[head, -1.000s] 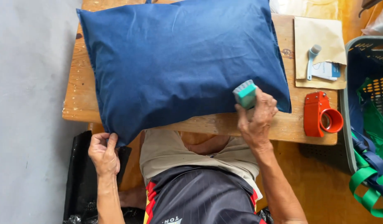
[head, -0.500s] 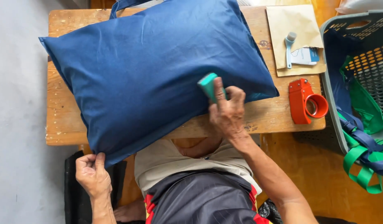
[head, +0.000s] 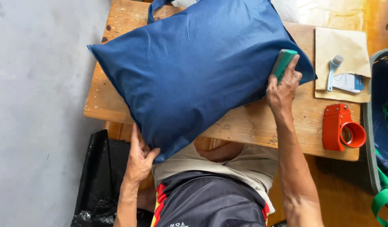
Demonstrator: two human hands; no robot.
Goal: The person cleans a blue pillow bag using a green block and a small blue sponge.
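Note:
A large, stuffed dark-blue fabric bag [head: 194,71] lies across a wooden table [head: 265,126], its near corner hanging over the front edge. My left hand [head: 139,157] grips that overhanging lower corner from below. My right hand [head: 282,86] holds a small green rectangular block [head: 283,63] pressed against the bag's right edge. A blue strap of the bag shows at the table's far side.
A red tape dispenser [head: 342,128] sits at the table's right end. Behind it lies a brown envelope [head: 341,50] with a light-blue tool and a small card on it. A dark basket [head: 381,126] with green straps stands at the right. A black plastic bag [head: 95,180] lies on the floor at left.
My left hand rose from beside my leg and took hold of the bag's lower corner. My right hand moved the green block along the bag's right edge, away from me.

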